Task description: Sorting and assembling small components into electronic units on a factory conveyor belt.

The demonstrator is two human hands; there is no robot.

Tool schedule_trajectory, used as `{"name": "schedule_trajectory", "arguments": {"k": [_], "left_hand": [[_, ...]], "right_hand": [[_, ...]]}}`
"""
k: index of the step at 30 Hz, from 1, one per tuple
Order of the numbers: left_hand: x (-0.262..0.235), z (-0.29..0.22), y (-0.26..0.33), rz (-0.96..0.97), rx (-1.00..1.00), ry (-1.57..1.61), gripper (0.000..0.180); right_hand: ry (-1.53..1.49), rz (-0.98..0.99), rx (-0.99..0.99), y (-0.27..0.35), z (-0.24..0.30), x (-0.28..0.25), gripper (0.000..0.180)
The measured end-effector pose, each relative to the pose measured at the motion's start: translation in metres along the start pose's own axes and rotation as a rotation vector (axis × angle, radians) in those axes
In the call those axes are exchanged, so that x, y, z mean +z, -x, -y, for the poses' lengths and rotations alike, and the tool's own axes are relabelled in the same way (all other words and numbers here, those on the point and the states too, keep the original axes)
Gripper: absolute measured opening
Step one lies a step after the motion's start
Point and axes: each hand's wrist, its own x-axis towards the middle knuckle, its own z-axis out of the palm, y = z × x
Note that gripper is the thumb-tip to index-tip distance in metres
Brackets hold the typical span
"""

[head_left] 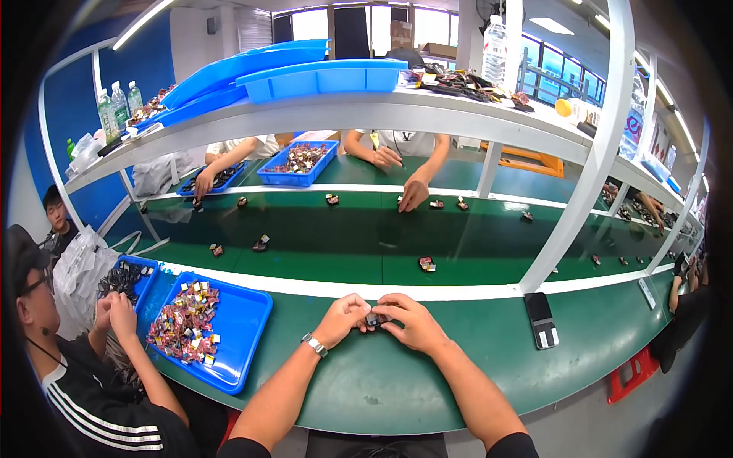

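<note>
My left hand point(343, 320), with a watch on its wrist, and my right hand point(414, 322) meet over the near green bench. Between their fingertips they grip a small black electronic part point(375, 320) with a greyish face. Both hands are closed on it, and the fingers cover much of it. Beyond them, on the green conveyor belt, lies a small assembly point(427, 264) in red, black and yellow. To the left stands a blue tray point(256, 305) holding a heap of small red parts point(185, 324) with white and yellow bits.
A dark phone-like case point(541, 320) lies to the right. On the left a co-worker point(99, 382) sits beside a tray of black parts point(126, 278). Across the belt, other people's hands point(412, 195) handle parts. White posts point(584, 175) carry a shelf point(343, 114) with blue trays and bottles.
</note>
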Motion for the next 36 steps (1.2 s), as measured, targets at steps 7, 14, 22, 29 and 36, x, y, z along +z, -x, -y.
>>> {"name": "schedule_trajectory", "arguments": {"k": [7,14,22,29,36], "left_hand": [[0.015,-0.015,0.004,-0.037,-0.005,0.124,0.029],[0.014,-0.010,0.005,0.017,-0.041,0.158,0.037],[0.017,-0.010,0.007,0.015,-0.048,0.187,0.035],[0.018,-0.010,0.005,0.047,-0.053,0.083,0.039],[0.019,-0.013,0.007,0.075,-0.037,0.082,0.040]], "right_hand": [[0.160,-0.091,0.004,0.001,0.001,0.001,0.027],[0.218,-0.111,0.057,0.003,0.010,0.004,0.021],[0.266,-0.233,0.109,-0.001,0.012,0.017,0.018],[0.164,-0.177,0.048,0.001,0.003,0.012,0.014],[0.086,-0.174,0.108,0.000,-0.001,0.017,0.009]]}}
